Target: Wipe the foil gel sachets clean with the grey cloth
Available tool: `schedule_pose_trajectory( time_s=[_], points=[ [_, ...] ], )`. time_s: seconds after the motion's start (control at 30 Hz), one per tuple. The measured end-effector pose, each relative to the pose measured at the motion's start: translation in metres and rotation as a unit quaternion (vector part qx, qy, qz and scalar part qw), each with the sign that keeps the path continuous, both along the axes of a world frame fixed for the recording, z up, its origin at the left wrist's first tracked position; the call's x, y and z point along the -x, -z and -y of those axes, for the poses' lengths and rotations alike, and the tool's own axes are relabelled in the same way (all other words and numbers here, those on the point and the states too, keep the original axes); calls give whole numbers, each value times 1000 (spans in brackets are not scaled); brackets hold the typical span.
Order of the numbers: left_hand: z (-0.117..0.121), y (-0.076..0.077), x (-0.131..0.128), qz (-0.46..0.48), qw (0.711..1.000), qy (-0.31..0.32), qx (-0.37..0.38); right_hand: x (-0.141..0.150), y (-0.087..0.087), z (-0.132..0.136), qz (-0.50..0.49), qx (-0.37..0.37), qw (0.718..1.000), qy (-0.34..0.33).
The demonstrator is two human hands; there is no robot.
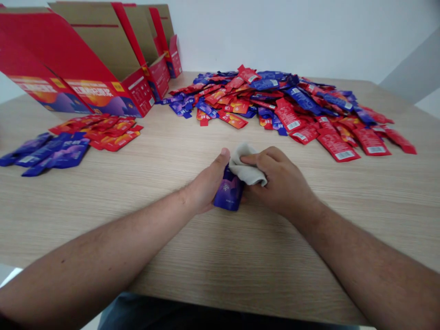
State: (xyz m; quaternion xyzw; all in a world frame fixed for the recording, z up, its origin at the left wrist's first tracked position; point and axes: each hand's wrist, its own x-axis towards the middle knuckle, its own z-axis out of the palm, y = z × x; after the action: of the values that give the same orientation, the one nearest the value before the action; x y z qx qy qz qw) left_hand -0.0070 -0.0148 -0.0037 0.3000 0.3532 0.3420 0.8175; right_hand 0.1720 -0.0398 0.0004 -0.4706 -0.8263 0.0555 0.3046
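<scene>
My left hand (pixel 206 183) grips a purple foil sachet (pixel 228 193) near the middle of the wooden table, with the thumb raised along its upper part. My right hand (pixel 278 181) presses a crumpled beige cloth (pixel 248 165) onto the top of the sachet. The cloth covers the sachet's upper end, and the fingers of my right hand lie over the cloth. The lower part of the sachet shows a small white mark.
A large heap of mixed red and purple sachets (pixel 275 103) lies on the far side of the light wood table (pixel 192 238). At the left are a red group (pixel 99 130) and a purple group (pixel 51 152). Several open red cardboard display boxes (pixel 99 59) stand at the back left.
</scene>
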Motion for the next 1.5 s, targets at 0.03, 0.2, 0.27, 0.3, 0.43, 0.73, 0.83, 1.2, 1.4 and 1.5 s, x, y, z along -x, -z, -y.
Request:
schedule_pose_trajectory(
  time_s=[0.03, 0.2, 0.27, 0.3, 0.43, 0.73, 0.83, 1.2, 1.4, 1.5],
  points=[
    [0, 0, 0, 0, 1000, -4, 0, 1, 0, 1, -2, 4, 1000, -12],
    [-3, 2, -1, 27, 1000, 11, 4, 4, -2, 7, 23, 37, 995, -88],
    [-4, 3, -1, 36, 999, 13, -4, 3, -2, 6, 18, 28, 998, -48],
    [-4, 3, -1, 39, 999, 8, -6, 3, -2, 6, 14, 25, 999, -39],
    [-4, -1, 2, 28, 999, -6, 25, 6, -3, 10, 34, 60, 990, -121],
    [-7, -8, -1, 23, 996, -66, 55, 5, -2, 10, 42, 51, 993, -101],
    [-10, -7, 1, 9, 990, -119, 68, 7, -1, 12, 64, 83, 985, -137],
    [-13, -6, 3, 34, 988, -120, 92, 4, 2, 9, 63, 99, 986, -121],
    [-15, -3, 4, 26, 989, -107, 95, 7, 1, 9, 51, 82, 988, -118],
    [-15, -2, 4, 27, 989, -112, 88, 9, 1, 11, 52, 96, 986, -126]
  ],
)
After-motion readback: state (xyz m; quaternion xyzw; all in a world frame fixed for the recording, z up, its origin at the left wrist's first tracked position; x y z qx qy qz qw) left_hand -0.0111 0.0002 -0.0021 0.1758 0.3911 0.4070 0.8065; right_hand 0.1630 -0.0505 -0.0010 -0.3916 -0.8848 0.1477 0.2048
